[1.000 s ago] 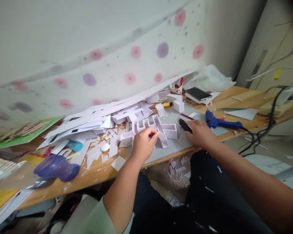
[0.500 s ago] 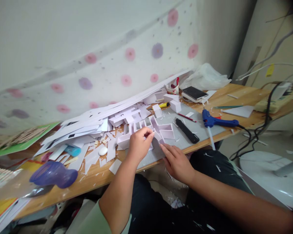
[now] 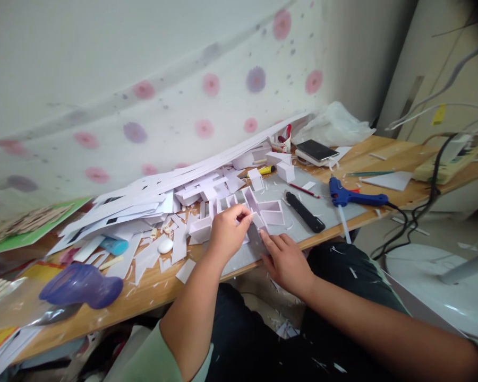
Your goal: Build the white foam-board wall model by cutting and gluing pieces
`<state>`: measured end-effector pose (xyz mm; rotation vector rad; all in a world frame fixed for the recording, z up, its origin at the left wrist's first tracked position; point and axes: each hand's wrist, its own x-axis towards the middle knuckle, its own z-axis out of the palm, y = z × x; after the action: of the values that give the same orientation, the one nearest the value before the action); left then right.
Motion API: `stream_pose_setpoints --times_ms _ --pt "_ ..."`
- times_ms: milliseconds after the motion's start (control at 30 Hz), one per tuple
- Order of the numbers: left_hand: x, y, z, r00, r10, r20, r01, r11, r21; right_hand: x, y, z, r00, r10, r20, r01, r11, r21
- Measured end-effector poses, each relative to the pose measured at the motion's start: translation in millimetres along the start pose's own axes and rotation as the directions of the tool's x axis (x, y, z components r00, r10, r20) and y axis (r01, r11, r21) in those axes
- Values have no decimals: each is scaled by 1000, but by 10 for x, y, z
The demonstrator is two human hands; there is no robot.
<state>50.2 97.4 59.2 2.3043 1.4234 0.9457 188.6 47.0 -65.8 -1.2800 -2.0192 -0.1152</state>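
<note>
My left hand (image 3: 231,227) is closed in a pinch on the upper end of a small white board piece (image 3: 256,222). From the near right, my right hand (image 3: 287,261) has its fingertips on the same piece, index finger forward and thumb lower. The piece is held against a white board structure (image 3: 272,213) made of open box-like compartments, standing on a grey cutting mat (image 3: 239,261). My left hand hides part of the structure. A black-handled tool (image 3: 305,212) lies to the right of the structure.
A blue glue gun (image 3: 354,198) with its cord is on the right. White board sheets (image 3: 135,201) and scraps crowd the left and back. Also there are a yellow cutter (image 3: 266,170), a red pencil (image 3: 305,191), a purple container (image 3: 82,285) and a black phone-like slab (image 3: 317,150).
My right fingers have shifted slightly up and left along the piece. My left hand keeps its pinch with little movement. The view has shifted slightly.
</note>
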Motion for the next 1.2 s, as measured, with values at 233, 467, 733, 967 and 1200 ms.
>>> stream_pose_setpoints --times_ms 233,467,733,967,1200 --pt "40 56 -35 998 28 63 -35 995 98 14 8 -30 1000 7 28 -7 1000 4" --pt "77 94 13 991 83 101 -99 981 167 21 11 -40 1000 13 25 -13 1000 19" --pt "43 -29 113 992 42 122 -58 989 133 -27 38 18 998 -49 -46 50 999 19" --pt "7 -56 194 987 67 146 -90 984 154 -117 133 34 972 -193 -134 207 973 101" --pt "-24 -65 269 991 -13 134 -6 990 143 -177 237 28 952 -277 -132 295 944 146"
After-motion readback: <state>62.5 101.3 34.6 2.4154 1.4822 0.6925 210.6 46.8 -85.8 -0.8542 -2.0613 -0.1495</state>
